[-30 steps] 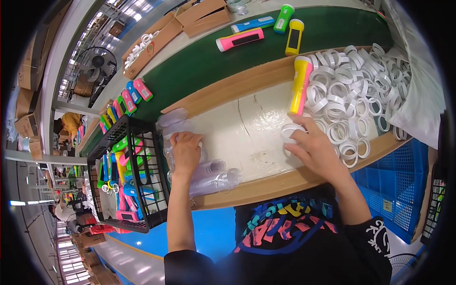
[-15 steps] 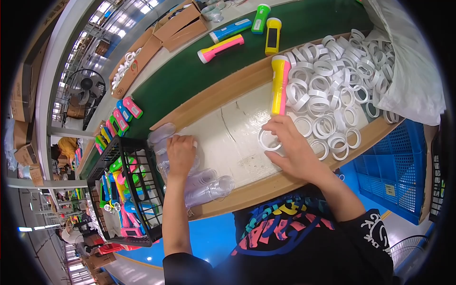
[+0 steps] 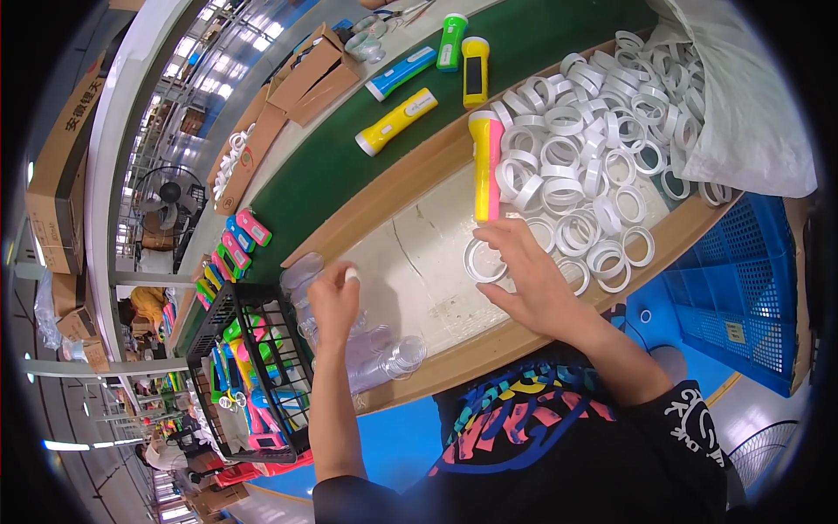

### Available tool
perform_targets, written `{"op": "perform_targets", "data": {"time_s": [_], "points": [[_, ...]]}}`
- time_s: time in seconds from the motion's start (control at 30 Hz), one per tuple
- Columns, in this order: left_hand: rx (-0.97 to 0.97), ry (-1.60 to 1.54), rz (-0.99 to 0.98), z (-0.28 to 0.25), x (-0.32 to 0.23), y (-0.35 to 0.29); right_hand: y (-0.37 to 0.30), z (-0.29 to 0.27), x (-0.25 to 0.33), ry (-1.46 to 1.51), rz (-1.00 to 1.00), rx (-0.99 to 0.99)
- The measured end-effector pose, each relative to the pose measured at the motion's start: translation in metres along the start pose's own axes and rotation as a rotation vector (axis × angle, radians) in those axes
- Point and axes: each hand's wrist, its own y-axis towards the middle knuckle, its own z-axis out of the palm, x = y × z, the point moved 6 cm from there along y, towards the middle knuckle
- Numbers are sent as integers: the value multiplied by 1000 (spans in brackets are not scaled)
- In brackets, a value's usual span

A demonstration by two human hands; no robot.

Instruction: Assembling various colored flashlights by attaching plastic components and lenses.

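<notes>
Whether gripping anything with curled left hand point(image 3: 335, 301), cannot tell — holding fingers point(image 3: 506, 234) of right hand point(image 3: 534, 284) apart at white ring point(image 3: 468, 261), partly covering rim.

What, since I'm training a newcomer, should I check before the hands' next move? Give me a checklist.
1. White ring at the right hand: ok.
2. Firm grip on that ring: cannot tell.
3. Left hand holding something: cannot tell; it is curled.
4. Clear plastic parts near the left hand: ok.
5. Yellow-and-pink flashlight well away from the right hand: not ok; its end is close by.
</notes>
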Motion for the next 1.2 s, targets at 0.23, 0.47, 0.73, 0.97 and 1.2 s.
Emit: {"op": "perform_targets", "data": {"time_s": [0.23,0.47,0.73,0.97,1.2], "points": [[620,-793,-23,65,-147,-7,-4,-18,-6,74,12,-70],[251,-279,348,138,-155,35,-13,-36,-4,81,-26,-176],[720,-1231,-151,108,-119,22,-19,-42,-15,326,73,-232],[910,-1889,-74,65,-82,5,-5,-17,-5,657,102,-133],[496,-1624,-266,54,-38,43,8,14,-1,684,148,-88]]}}
